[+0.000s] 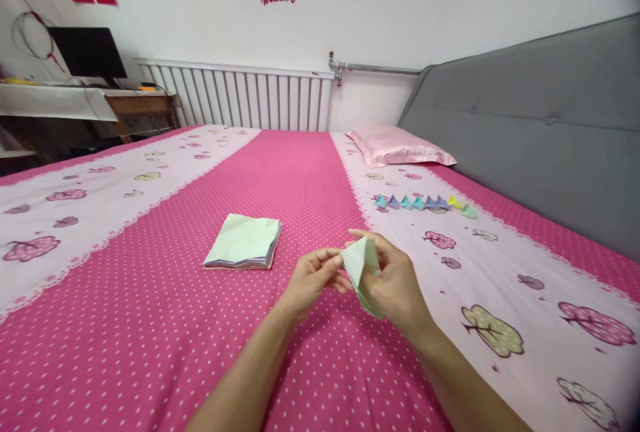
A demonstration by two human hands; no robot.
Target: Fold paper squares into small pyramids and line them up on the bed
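Note:
Between my two hands, above the pink dotted bedsheet [200, 325], is a pale green sheet of origami paper [356, 260], partly folded with a raised point at its top. My left hand [315, 279] pinches its left edge between thumb and fingers. On the other side my right hand [395, 279] grips the paper, and its thumb is partly hidden behind a fold. To the left lies a stack of square paper [245, 239] with a pale green sheet on top. A row of small folded paper pieces [419, 203] in blue, purple, yellow and green sits at the right.
A pink pillow [400, 145] lies at the far right, against the grey headboard [540, 112]. Beyond the bed's far edge stands a white radiator [240, 95]. A desk [60, 102] with a black monitor [89, 52] is at the far left.

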